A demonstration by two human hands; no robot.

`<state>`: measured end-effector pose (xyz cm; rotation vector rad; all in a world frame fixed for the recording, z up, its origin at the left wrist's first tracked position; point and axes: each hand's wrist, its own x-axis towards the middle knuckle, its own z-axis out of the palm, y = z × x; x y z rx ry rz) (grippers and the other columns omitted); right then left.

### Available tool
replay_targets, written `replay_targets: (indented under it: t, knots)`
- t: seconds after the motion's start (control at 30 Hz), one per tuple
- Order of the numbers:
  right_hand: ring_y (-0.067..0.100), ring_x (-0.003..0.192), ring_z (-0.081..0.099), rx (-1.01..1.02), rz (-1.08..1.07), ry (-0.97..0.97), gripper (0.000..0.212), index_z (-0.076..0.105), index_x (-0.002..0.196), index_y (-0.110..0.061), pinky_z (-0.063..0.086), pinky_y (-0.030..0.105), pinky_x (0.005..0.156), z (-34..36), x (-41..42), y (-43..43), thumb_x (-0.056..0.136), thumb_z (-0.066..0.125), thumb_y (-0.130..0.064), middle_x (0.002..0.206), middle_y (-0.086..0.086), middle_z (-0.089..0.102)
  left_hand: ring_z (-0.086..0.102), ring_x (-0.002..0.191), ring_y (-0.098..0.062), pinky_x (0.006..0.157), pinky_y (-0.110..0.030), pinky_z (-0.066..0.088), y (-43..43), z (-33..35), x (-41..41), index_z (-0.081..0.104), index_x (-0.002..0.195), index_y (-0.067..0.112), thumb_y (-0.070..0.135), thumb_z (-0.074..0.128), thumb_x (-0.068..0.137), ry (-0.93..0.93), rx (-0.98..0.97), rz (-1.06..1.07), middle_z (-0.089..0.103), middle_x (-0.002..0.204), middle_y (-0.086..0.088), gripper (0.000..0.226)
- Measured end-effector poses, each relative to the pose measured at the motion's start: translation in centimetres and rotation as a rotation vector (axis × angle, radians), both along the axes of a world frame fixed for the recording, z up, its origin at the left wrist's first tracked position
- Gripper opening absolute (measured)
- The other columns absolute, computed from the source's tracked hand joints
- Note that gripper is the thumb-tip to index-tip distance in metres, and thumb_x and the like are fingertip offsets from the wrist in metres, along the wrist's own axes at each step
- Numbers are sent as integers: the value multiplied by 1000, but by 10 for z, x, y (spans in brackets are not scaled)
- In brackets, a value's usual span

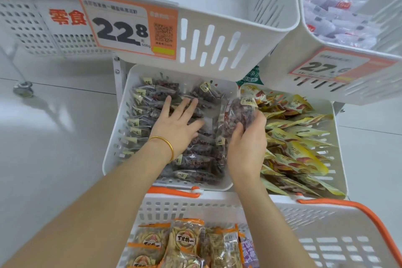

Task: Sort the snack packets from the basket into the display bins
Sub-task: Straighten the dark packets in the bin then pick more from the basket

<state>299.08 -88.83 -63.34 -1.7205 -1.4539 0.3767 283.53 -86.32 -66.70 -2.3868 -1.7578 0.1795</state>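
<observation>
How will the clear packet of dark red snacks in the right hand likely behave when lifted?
The clear packet of dark red snacks probably sags somewhat: thin film around lumpy contents. Its glossy film may be slippery. The right hand alone grips it, so likely light.

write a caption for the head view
Right hand holds a snack packet at the bin; left hand rests on packets inside.

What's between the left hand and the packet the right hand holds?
Head view: only stacked dark packets in the white bin separate the left hand from the held packet.
</observation>
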Motion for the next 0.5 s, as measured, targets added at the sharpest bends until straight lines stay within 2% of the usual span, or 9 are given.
replay_targets:
  t: [0.2, 0.33, 0.4, 0.43, 0.5]
  knots:
    - [32, 109, 52, -74, 4, -177, 43, 34, 136, -9, 48, 41, 81, 11, -12, 14, 94, 43, -3, 119, 12, 57, -11, 144, -33, 110, -65, -5, -1, 6, -3, 38, 125, 25, 41, 23, 101, -23, -45, 48, -13, 157, -9, 33]
    - [35, 118, 45, -180, -6, -267, 54, 25, 142, -5, 42, 40, 87, 21, -20, 29, 92, 45, 0, 131, 15, 50, -10, 144, -35, 110, -65, -3, 0, 11, -3, 39, 125, 24, 43, 25, 100, -14, -83, 53, -13, 157, -9, 35]
    - [34, 120, 43, -179, -22, -242, 55, 24, 143, -5, 42, 40, 88, 22, -21, 28, 92, 46, 0, 133, 14, 49, -9, 144, -34, 111, -63, -3, 0, 12, -3, 41, 128, 22, 44, 30, 98, -18, -4, -15, -10, 157, -11, 38]
    - [34, 120, 43, -171, -25, -208, 57, 24, 143, -6, 42, 41, 88, 21, -21, 24, 91, 46, 1, 134, 14, 48, -7, 145, -32, 112, -61, -2, 0, 12, -4, 40, 133, 23, 45, 32, 97, -12, 54, -73, -9, 158, -12, 43]
    - [33, 120, 43, -152, -27, -159, 60, 22, 145, -7, 44, 42, 88, 16, -21, 16, 90, 45, 3, 136, 14, 47, -10, 145, -26, 114, -58, -4, 3, 14, -3, 18, 148, 26, 48, 27, 96, 14, 65, -155, -10, 158, -9, 57]
